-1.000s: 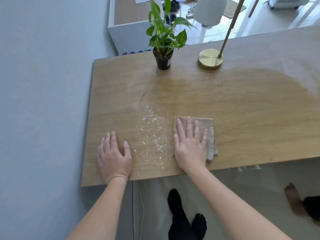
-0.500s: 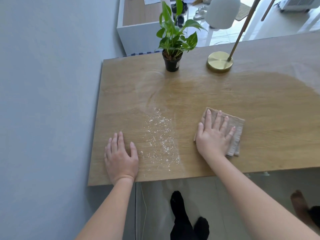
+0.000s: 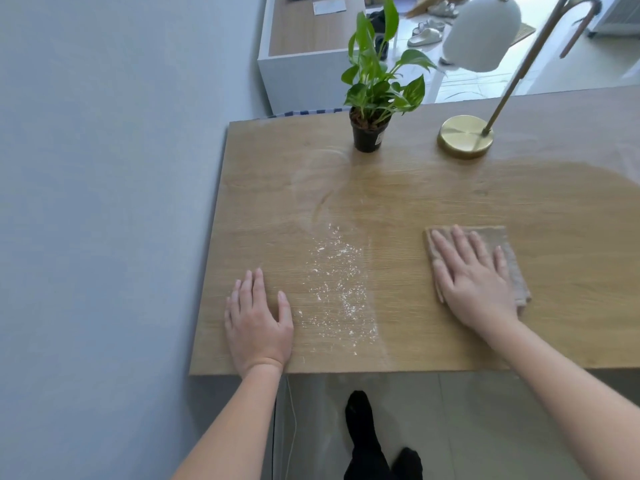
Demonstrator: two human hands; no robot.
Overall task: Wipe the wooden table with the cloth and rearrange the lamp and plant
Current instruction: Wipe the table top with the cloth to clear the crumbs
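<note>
Table [image 3: 450, 202] half wiped

Wiped part looks darker. Lamp [image 3: 465, 136] and plant [image 3: 375, 88] stand at far edge, likely kept clear of wiping. Cloth [image 3: 509, 251] lies right of centre under right hand [image 3: 474, 278], fingers slightly spread, pressing flat. Left hand [image 3: 258, 323] flat near front edge, fingers together, likely bracing. Powder [image 3: 337, 282] between hands.

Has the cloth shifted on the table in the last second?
Yes. The cloth, under the right hand, has slid to the right: it lay against the white powder patch and now sits well clear of it.
</note>
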